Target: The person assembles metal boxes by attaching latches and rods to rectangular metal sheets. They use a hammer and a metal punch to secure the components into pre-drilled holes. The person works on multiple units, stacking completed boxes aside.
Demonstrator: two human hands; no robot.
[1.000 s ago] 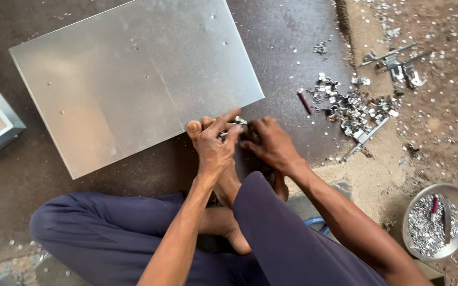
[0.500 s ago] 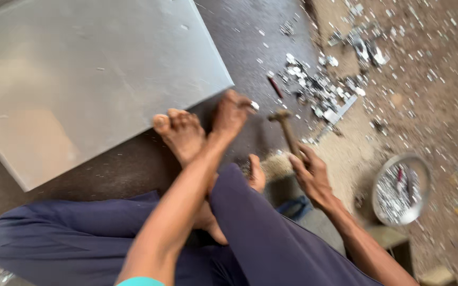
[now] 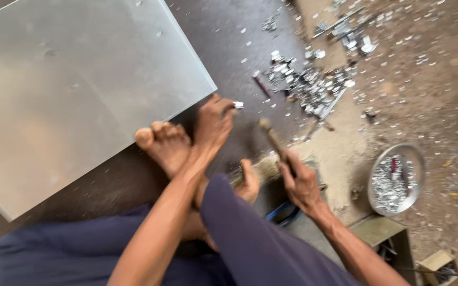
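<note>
**Hammer raised beside a small metal piece on the dark floor**

Two hands are at work, both the person's own. The left hand point(image 3: 214, 123) is pressed down on the dark floor point(image 3: 229, 47) just off the lower right corner of the metal sheet point(image 3: 75, 90), its fingers pinched closed on one small bright metal piece point(image 3: 238, 105) that pokes out past the fingertips. The right hand point(image 3: 300, 182) has its fingers wrapped closed around the wooden handle of one hammer point(image 3: 272, 139), whose blurred head is held above the floor, near the left hand but apart from it.

Two bare feet show: one foot point(image 3: 164, 145) lies just beside the left wrist, touching the sheet's lower edge or close to it, and the other point(image 3: 250, 182) sits under the hammer, between the two forearms. Dark blue trouser legs point(image 3: 250, 243) fill the bottom edge.

One large grey sheet covers the upper left of the floor. To the right, where dark floor meets sandy ground, lies one heap of metal scraps point(image 3: 308, 87); a thin reddish rod point(image 3: 262, 86) lies at its left. One round metal dish point(image 3: 396, 179) filled with small silvery bits stands well apart to the right. Loose chips are scattered about, too many and too blurred to count.
</note>
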